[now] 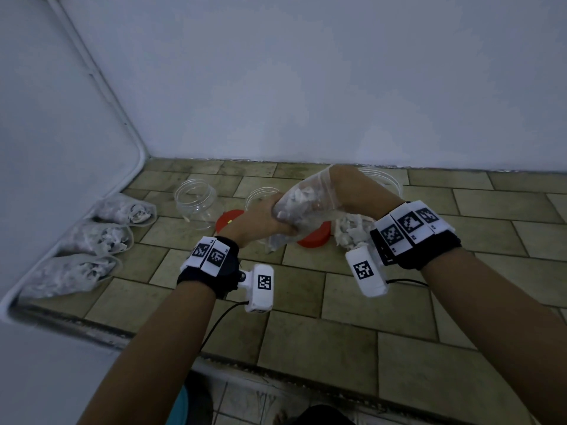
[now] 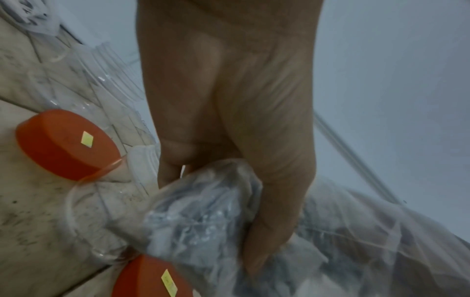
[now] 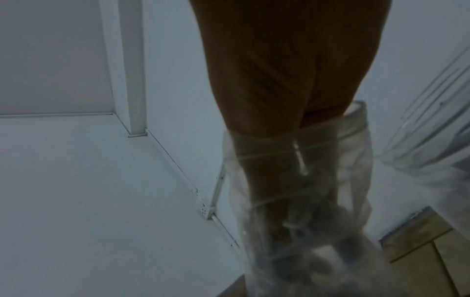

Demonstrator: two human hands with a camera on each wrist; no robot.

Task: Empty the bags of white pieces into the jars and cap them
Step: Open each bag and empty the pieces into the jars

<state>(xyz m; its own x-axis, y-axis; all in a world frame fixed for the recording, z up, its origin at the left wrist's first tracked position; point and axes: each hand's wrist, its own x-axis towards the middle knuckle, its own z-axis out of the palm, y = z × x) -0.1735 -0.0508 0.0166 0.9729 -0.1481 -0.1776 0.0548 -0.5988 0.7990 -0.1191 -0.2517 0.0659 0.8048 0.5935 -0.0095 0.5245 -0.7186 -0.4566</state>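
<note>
**Head view: a bag held between both hands over the jars**

Head view showed the emptying step under way. The left hand had its fingers curled round the lower end of a clear bag of white pieces, above two red lids and the open jars. The right hand was pushed inside the bag's mouth, wrist bent down; its fingers were hidden, so its grip could not be told. Next, probably, the mouth had to be aimed into a jar and tipped. Three full bags lay along the left wall.
</note>
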